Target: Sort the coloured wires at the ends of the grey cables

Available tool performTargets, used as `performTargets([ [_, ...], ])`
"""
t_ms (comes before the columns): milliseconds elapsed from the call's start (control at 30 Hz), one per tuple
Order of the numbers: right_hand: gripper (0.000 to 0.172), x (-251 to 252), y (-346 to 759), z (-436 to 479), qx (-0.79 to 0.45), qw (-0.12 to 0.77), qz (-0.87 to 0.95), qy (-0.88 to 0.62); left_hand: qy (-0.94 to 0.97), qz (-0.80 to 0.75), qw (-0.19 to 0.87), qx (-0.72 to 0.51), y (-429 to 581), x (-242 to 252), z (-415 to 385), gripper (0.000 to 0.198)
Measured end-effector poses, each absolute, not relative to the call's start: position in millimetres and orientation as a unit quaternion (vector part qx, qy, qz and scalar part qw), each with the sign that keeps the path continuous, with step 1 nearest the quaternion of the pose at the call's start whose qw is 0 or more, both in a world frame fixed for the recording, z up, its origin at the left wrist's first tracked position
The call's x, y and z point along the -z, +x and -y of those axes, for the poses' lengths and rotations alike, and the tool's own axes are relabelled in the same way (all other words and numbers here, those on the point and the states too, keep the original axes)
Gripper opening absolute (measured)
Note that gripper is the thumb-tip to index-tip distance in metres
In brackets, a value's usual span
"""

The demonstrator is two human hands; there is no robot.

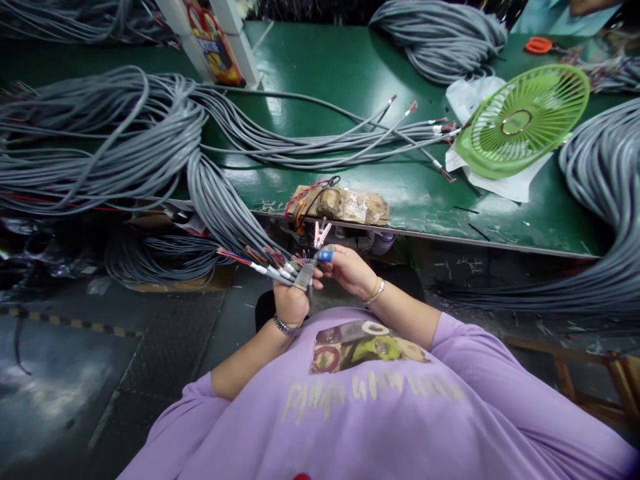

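Note:
My left hand (291, 303) is closed around the ends of several grey cables (227, 208), which come down over the table edge. Their stripped tips show thin coloured wires (253, 257) and white bands. Close against it, my right hand (353, 272) is closed in a pinch at the cable ends. Blue and grey wrapping (325, 256) covers one of its fingertips. What lies between the right fingers is too small and hidden to make out. Just above the hands stands a pink clip (321, 235), at the front edge of the green table (295, 53).
A taped cardboard block (350, 203) with red and black leads sits at the table edge. A green fan (530, 120) stands to the right. Large grey cable coils (100, 140) fill the left; another coil (445, 37) lies at the back. Orange-handled scissors (539, 45) lie near another person's sleeve.

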State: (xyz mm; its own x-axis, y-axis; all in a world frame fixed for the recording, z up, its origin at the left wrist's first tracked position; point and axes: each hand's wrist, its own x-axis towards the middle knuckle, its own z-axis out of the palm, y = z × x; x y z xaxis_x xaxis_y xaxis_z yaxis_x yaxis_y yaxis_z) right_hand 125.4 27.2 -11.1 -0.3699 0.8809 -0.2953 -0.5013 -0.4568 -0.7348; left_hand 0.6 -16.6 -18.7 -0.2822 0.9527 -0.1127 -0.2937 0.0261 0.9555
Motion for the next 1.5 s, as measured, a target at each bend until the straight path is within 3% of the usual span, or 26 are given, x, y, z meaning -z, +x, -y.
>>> performTargets([
  [267,0.032,15,125,-30,-0.803,0.414,0.273,-0.330,0.346,-0.444,0.568,-0.600,-7,12,14,0.026],
  [467,0.038,19,128,-48,-0.814,0.412,0.171,-0.372,0.338,-0.436,0.551,-0.626,-12,15,13,0.026],
  [633,0.048,13,124,-62,-0.809,0.426,0.216,-0.342,0.337,-0.427,0.532,-0.649,-6,9,8,0.026],
  [1033,0.048,16,111,-66,-0.794,0.477,0.197,-0.321,0.339,-0.423,0.528,-0.654,2,16,3,0.026],
  [1300,0.059,18,122,-58,-0.830,0.426,0.164,-0.321,0.324,-0.435,0.531,-0.651,-1,13,8,0.028],
  [1500,0.049,27,142,-53,-0.817,0.424,0.132,-0.368,0.313,-0.445,0.562,-0.623,-13,23,17,0.028],
])
